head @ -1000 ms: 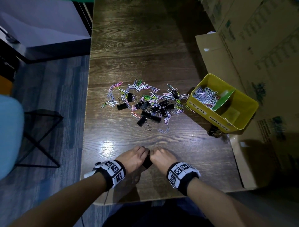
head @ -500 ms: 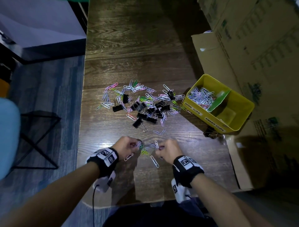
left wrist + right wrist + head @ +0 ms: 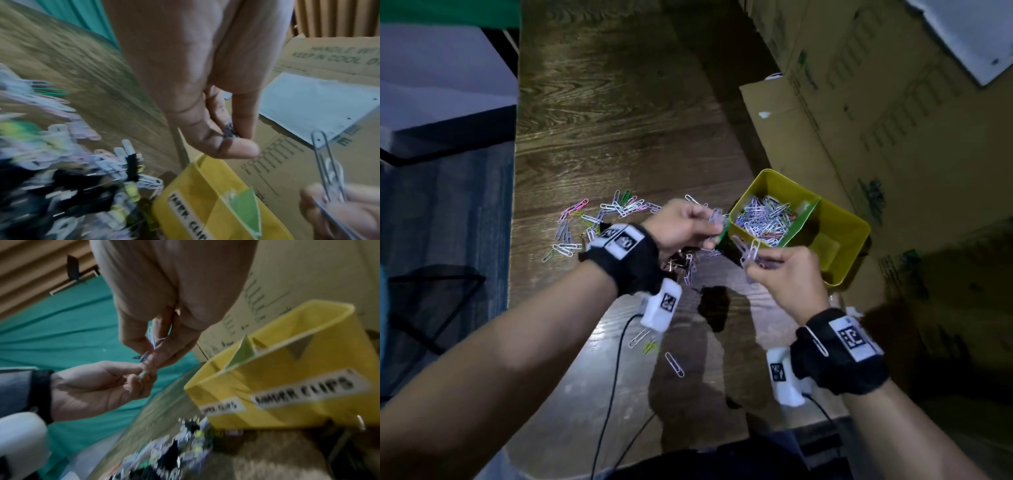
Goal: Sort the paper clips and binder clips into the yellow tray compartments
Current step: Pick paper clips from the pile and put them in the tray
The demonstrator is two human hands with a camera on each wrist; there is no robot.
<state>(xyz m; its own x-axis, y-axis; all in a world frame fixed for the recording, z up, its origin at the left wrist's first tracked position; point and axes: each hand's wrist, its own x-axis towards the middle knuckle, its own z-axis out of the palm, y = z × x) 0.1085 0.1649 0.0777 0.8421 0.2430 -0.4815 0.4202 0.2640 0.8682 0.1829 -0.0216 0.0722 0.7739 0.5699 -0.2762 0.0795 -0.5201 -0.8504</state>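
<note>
1. The left hand [image 3: 681, 224] is raised near the centre of the head view, its fingers curled round a few paper clips [image 3: 717, 219] — a pale one and a green one show past the fingertips.
2. The right hand [image 3: 784, 274] sits just below and to the right of it, pinching a small bunch of silver clips [image 3: 751, 251] that stick up out of its fingers.
3. In the left wrist view those silver clips [image 3: 327, 162] stand at the right edge, held from below by the right hand's fingers [image 3: 337, 216].
4. The yellow tray [image 3: 852, 246] lies right of centre in the head view, close beside both hands; a green divider [image 3: 803, 219] splits it in two.
5. The tray's upper-left compartment holds a heap of sorted paper clips [image 3: 763, 219]. The lower-right one is in shadow — I cannot tell what lies in it.
6. In the right wrist view the tray's front wall [image 3: 287, 394] carries two labels, both blurred.
7. The unsorted pile [image 3: 599, 219] of coloured paper clips spreads over the wooden table [image 3: 619, 120] left of centre, partly hidden by the left wrist.
8. Three loose clips [image 3: 674, 365] lie lower on the table, between the forearms.
9. Cardboard boxes [image 3: 893, 102] fill the upper right of the head view.
</note>
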